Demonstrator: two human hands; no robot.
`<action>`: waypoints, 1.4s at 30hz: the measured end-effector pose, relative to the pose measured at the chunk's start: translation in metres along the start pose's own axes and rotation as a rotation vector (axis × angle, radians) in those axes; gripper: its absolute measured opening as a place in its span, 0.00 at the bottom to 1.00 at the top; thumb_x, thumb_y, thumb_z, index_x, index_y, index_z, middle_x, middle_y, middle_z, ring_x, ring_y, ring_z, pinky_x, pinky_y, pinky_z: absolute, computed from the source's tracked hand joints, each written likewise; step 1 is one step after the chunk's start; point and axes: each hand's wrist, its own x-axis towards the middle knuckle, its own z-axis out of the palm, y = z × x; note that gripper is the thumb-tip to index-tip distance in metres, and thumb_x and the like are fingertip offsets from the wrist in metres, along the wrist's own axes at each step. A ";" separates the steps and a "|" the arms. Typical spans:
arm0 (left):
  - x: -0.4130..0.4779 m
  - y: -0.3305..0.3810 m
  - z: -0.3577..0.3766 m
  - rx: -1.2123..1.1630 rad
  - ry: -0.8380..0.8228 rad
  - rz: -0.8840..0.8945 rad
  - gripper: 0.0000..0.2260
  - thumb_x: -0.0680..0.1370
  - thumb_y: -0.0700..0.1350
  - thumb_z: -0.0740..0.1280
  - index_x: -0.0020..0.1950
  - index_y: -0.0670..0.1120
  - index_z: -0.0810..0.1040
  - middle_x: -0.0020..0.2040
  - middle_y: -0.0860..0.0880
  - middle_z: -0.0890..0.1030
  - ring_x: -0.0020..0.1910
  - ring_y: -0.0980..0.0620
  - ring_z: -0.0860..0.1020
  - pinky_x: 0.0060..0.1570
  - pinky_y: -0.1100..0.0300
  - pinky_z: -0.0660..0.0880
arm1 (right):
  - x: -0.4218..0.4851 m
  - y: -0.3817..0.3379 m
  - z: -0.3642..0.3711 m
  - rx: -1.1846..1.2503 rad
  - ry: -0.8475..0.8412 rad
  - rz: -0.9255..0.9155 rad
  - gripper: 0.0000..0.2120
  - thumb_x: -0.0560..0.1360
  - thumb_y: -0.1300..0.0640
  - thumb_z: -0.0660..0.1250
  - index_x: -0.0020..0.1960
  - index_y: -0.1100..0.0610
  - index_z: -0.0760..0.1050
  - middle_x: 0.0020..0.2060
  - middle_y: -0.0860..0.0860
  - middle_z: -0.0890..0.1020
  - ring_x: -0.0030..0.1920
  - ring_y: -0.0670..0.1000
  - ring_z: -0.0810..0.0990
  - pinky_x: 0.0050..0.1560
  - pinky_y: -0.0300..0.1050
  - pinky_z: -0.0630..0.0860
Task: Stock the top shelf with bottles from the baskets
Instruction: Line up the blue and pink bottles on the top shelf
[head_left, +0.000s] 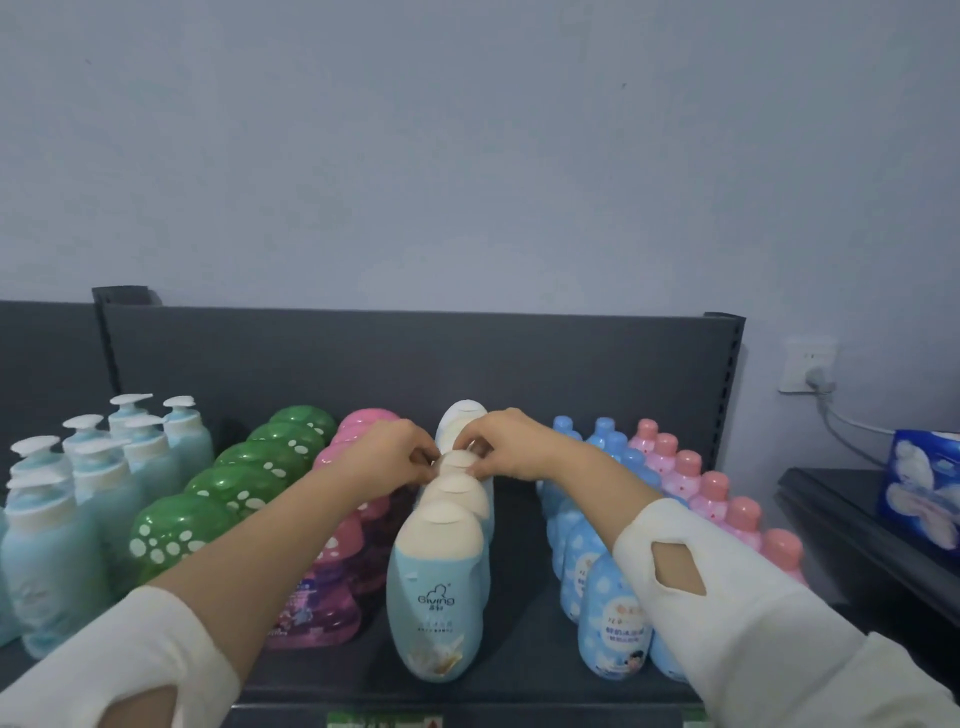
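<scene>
On the dark grey metal top shelf (519, 649) a single file of pale blue bottles runs from six o'clock toward twelve. The third one back, a pale blue oval plastic bottle with a cream cap (458, 461), stands upright in the file, close against its neighbours in front and behind. The left grip (396, 451) pinches the cap from nine o'clock with curled fingertips, and the right grip (500, 442) pinches it from three o'clock, so both are clenched on that cap. Toward nine o'clock of the file stand rows of pink translucent bottles (332, 597), green dome-capped bottles with white dots (176, 530), then teal pump bottles (47, 561). Toward three o'clock, apart from the file, stand blue white-dotted bottles (613, 613) and pink bottles with coral caps (743, 514).
</scene>
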 end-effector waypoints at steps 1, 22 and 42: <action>0.001 0.002 0.000 0.010 0.008 0.008 0.10 0.73 0.44 0.70 0.54 0.48 0.82 0.47 0.50 0.84 0.46 0.53 0.80 0.32 0.76 0.65 | 0.001 0.002 0.000 -0.006 -0.004 0.012 0.16 0.72 0.56 0.70 0.59 0.53 0.78 0.47 0.49 0.79 0.47 0.47 0.75 0.49 0.39 0.71; 0.001 -0.003 0.008 -0.073 -0.006 0.045 0.10 0.75 0.39 0.68 0.55 0.42 0.82 0.50 0.45 0.84 0.50 0.47 0.81 0.51 0.55 0.76 | -0.006 -0.002 -0.004 0.049 -0.018 0.089 0.15 0.73 0.58 0.70 0.60 0.53 0.77 0.47 0.50 0.78 0.47 0.49 0.76 0.48 0.39 0.73; -0.043 0.007 -0.006 -0.160 -0.045 0.064 0.11 0.77 0.46 0.67 0.57 0.44 0.81 0.47 0.46 0.84 0.39 0.54 0.78 0.31 0.76 0.69 | -0.047 -0.025 0.006 0.249 0.106 0.149 0.13 0.73 0.54 0.72 0.55 0.57 0.79 0.43 0.53 0.83 0.41 0.50 0.80 0.48 0.48 0.81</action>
